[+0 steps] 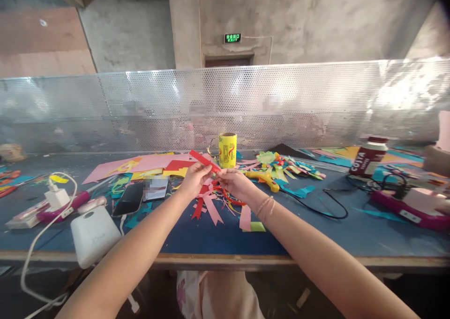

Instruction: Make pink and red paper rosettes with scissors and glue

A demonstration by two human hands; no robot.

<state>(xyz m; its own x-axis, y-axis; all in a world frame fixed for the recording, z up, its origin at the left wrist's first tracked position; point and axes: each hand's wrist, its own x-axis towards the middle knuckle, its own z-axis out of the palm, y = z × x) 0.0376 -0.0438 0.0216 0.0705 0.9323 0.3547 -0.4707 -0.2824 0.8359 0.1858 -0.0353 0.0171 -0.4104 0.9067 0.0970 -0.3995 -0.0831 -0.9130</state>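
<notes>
Forearms (140, 258): both come in from below, cut off by the view; thin bracelet (266, 205) at the right wrist.
Paper scraps (212, 208): pink and red, beneath the hands and partly hidden by them, one with a notched end.
Left hand (195, 178): thumb and fingers pinching the red strip.
Right hand (237, 183): fingertips together on its other end, their exact grip hard to make out.
Red strip (201, 159): narrow, flat, straight-edged, up between the hands, free end slanting beyond the left.
Costa bottle (368, 159): dark red, capped, well right of the right hand; contents hidden.
Yellow cylinder (228, 151): upright just beyond the hands, dark-mouthed; I can't see inside.
Perforated screen (316, 94): far beyond them, its reflections blurred.
</notes>
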